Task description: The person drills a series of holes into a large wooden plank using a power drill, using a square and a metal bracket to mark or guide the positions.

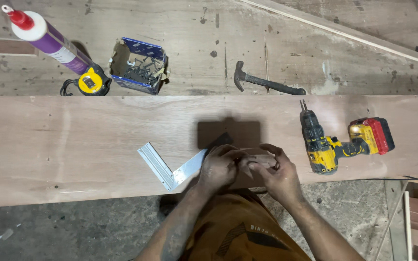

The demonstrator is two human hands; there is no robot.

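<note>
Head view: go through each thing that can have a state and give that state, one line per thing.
Left hand: fingers curled on a small wooden piece.
Right hand: fingers on the same piece.
Try square: flat on the long board.
Cordless drill: on its side, bit fitted, untouched.
Box of screws: open.
Glue bottle: lying down, red cap on.
Hammer: lying flat.
Tape measure: retracted.

A long plywood board (73,150) lies across a worn, stained wooden workbench (315,43). Below it shows a grey concrete floor (64,232), dusty and speckled. The light is even, casting soft shadows.
</note>
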